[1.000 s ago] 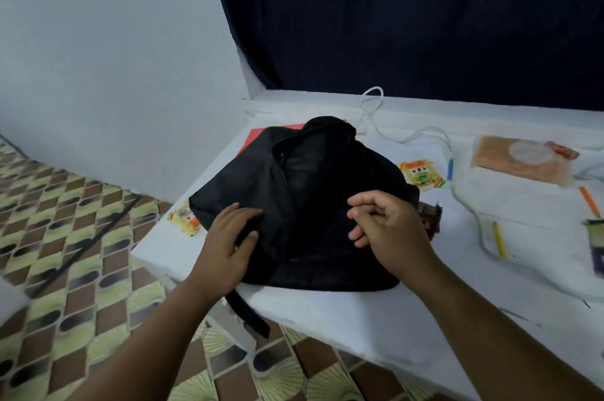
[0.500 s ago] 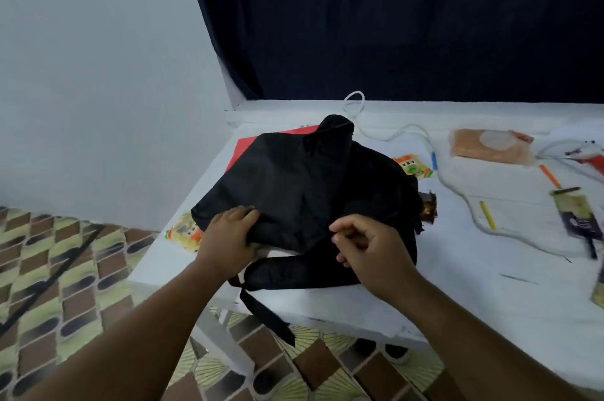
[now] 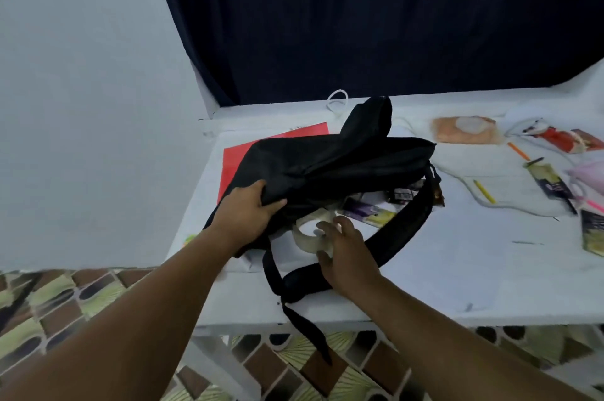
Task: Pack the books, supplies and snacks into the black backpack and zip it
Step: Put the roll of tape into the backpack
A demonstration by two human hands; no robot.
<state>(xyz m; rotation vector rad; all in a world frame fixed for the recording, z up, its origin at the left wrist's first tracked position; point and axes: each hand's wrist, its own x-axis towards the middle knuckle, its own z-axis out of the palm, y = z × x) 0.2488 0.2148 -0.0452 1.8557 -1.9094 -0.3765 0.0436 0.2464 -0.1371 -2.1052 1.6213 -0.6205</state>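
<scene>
Left hand (image 3: 251,207) gripping a fold of the limp black fabric backpack (image 3: 327,165), lifted off the white worktop (image 3: 441,263), presumably to expose what lies beneath. Right hand (image 3: 343,253), fingers spread, resting on a pale roll of tape (image 3: 309,232) just below the raised edge. Beyond the right hand: purple snack wrapper (image 3: 369,212). Farther right: yellow pencil (image 3: 484,192), still unpacked.

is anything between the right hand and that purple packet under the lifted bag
Yes. A pale curved object lies right at the right hand, with the purple packet just beyond it. The left hand holds the backpack up, and a shoulder strap curves alongside.
</scene>
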